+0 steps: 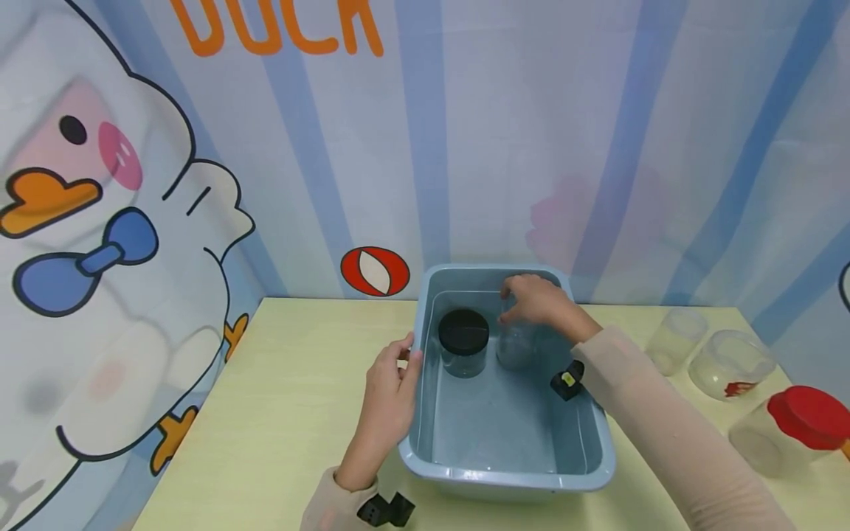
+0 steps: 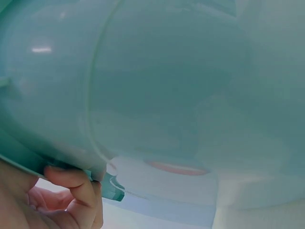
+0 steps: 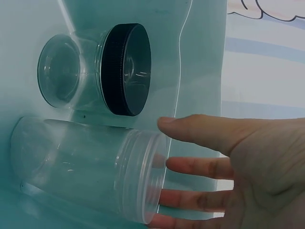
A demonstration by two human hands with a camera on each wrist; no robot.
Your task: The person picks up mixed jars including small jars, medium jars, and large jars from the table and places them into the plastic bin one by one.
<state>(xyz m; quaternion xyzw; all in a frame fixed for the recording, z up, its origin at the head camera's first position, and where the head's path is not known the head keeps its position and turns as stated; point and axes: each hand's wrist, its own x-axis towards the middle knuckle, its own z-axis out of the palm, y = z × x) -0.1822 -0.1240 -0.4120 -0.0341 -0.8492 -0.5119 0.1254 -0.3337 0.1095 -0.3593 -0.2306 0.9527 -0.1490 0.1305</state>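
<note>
Two jars stand side by side in the blue-grey tub (image 1: 600, 450), up near its far wall: the black-lidded jar (image 1: 463, 343) toward the tub's left wall, the open clear jar (image 1: 516, 346) just beside it on the right. Right hand (image 1: 541, 301) is over the mouth of that clear jar, fingers spread and mostly straight at its rim, and the wrist view shows no real grip closed on it. Left hand (image 1: 388, 391) has the tub's left rim, fingers curled under the lip, thumb on top. At the worktop's right edge sit two more clear jars (image 1: 677, 339) and a red-lidded jar (image 1: 790, 428) lying on its side
</note>
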